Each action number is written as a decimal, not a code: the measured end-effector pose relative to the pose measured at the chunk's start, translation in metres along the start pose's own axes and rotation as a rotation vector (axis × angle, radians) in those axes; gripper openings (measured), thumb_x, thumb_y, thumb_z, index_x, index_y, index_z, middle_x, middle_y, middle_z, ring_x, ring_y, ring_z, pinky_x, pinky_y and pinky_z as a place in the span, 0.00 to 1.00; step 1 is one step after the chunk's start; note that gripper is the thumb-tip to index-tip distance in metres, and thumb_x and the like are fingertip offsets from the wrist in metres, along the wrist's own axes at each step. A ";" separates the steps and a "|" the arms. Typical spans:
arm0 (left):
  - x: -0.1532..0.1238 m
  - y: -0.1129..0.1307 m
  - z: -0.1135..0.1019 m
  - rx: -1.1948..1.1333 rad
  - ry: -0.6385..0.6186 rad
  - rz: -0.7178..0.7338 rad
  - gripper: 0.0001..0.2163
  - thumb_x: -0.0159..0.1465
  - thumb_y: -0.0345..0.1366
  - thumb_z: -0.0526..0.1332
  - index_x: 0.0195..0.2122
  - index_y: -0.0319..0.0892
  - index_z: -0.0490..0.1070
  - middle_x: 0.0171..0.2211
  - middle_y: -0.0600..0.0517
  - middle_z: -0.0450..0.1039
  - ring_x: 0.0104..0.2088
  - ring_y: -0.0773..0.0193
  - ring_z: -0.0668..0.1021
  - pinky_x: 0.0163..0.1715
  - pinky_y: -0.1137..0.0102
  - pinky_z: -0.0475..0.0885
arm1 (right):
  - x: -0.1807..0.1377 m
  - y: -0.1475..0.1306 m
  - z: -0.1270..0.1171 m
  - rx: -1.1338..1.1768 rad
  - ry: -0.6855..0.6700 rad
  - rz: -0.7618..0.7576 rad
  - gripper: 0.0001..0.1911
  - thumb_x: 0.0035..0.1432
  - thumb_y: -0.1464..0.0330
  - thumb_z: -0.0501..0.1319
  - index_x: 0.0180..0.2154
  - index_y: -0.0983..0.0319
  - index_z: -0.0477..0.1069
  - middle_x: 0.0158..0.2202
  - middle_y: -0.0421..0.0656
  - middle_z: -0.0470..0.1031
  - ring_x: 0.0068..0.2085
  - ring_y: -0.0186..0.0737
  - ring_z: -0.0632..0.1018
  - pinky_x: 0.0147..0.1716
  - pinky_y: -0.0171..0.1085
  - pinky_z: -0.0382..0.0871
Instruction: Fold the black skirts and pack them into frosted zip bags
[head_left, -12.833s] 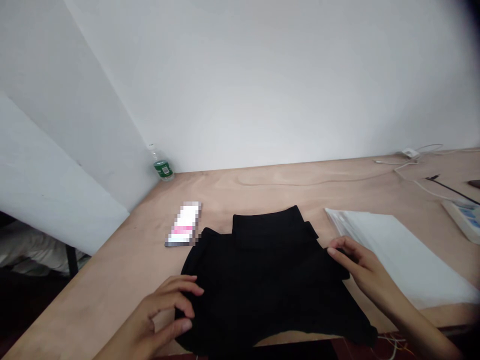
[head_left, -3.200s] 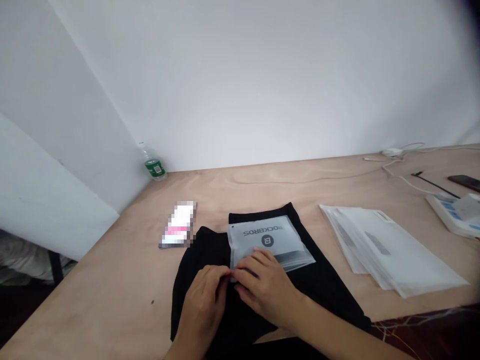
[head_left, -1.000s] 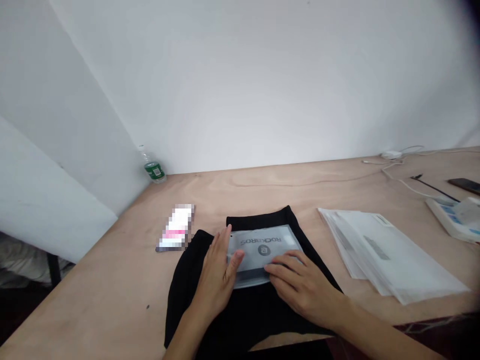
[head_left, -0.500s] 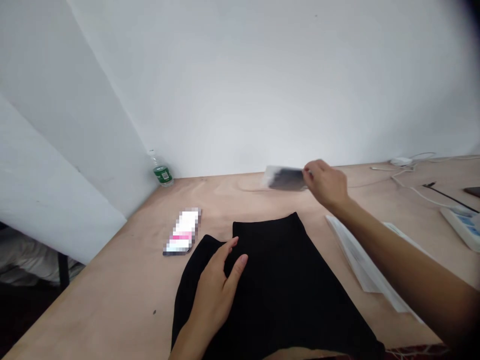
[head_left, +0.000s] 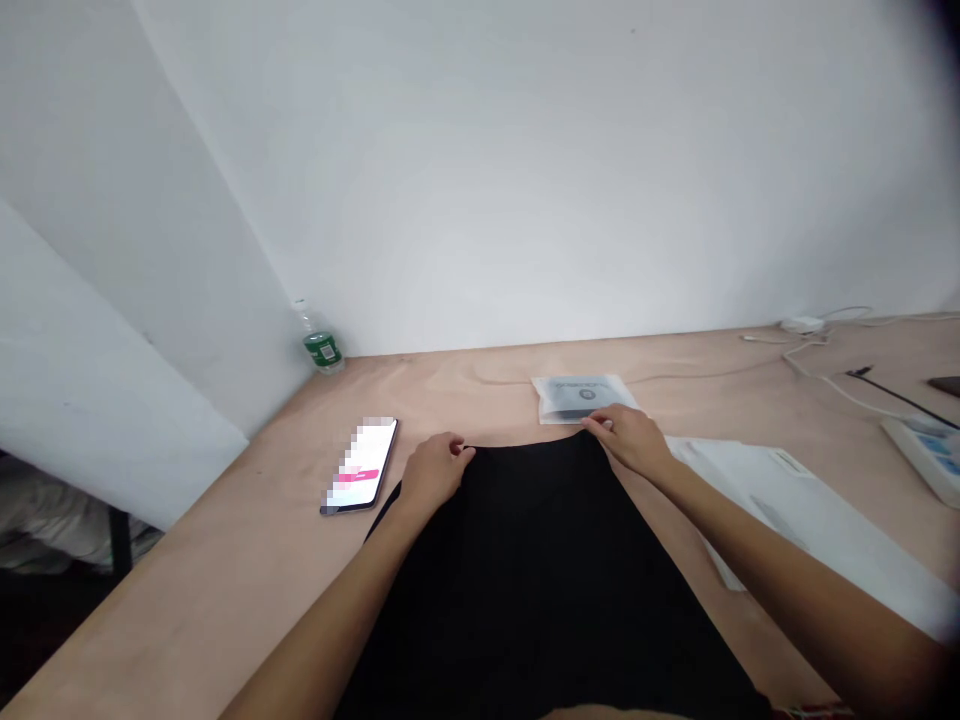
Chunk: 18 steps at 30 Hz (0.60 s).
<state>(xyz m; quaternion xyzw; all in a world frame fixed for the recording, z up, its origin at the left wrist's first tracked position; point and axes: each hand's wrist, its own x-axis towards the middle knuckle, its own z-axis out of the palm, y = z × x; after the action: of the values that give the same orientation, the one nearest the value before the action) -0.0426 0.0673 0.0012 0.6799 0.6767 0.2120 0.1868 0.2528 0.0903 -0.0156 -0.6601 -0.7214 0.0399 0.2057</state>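
Note:
A black garment [head_left: 532,570] is spread over the table in front of me, its far edge nearly straight. My left hand [head_left: 439,468] pinches the garment's far left corner. At the far right corner, my right hand [head_left: 626,435] grips the cloth between thumb and fingers. Just beyond that hand lies a small translucent packet [head_left: 589,398] with something dark inside. The garment's near part runs out of the bottom of the view.
A phone [head_left: 360,465] with a lit screen lies left of the garment. A green-labelled bottle [head_left: 322,348] stands by the wall corner. White plastic bags [head_left: 780,500] lie under my right forearm. Cables and a power strip [head_left: 926,455] are at the right.
My right hand has put the packet down on the table and come back to the garment's right corner. My left hand has moved up to the left corner and closed on it.

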 end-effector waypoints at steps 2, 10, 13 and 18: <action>0.008 -0.003 0.006 0.007 -0.045 -0.046 0.12 0.61 0.39 0.58 0.42 0.38 0.69 0.41 0.47 0.72 0.41 0.60 0.75 0.41 0.61 0.70 | -0.002 -0.001 0.002 0.107 -0.030 0.016 0.16 0.53 0.54 0.55 0.32 0.56 0.75 0.33 0.41 0.76 0.36 0.42 0.75 0.31 0.35 0.63; 0.003 0.000 0.003 -0.239 -0.074 -0.073 0.08 0.61 0.37 0.57 0.39 0.38 0.68 0.40 0.47 0.72 0.33 0.64 0.77 0.31 0.68 0.73 | -0.012 -0.001 0.001 0.564 -0.044 0.178 0.10 0.48 0.61 0.60 0.32 0.59 0.73 0.27 0.41 0.75 0.27 0.40 0.76 0.24 0.36 0.68; -0.019 0.004 -0.008 -0.398 -0.116 -0.022 0.07 0.61 0.38 0.55 0.36 0.40 0.66 0.41 0.47 0.73 0.30 0.64 0.79 0.25 0.71 0.73 | -0.034 -0.004 -0.016 0.748 -0.098 0.203 0.10 0.51 0.63 0.57 0.35 0.61 0.71 0.31 0.44 0.77 0.30 0.40 0.78 0.26 0.37 0.72; -0.061 -0.007 -0.018 -0.418 -0.205 0.226 0.02 0.57 0.35 0.58 0.31 0.44 0.66 0.50 0.50 0.70 0.48 0.57 0.74 0.45 0.61 0.70 | -0.077 -0.004 -0.026 0.950 -0.130 0.248 0.08 0.51 0.67 0.55 0.33 0.60 0.71 0.38 0.46 0.77 0.41 0.43 0.77 0.39 0.41 0.72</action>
<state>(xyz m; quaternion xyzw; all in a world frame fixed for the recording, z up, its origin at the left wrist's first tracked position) -0.0580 0.0063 0.0101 0.7159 0.5154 0.2968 0.3658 0.2613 0.0092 -0.0095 -0.5703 -0.5509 0.4294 0.4322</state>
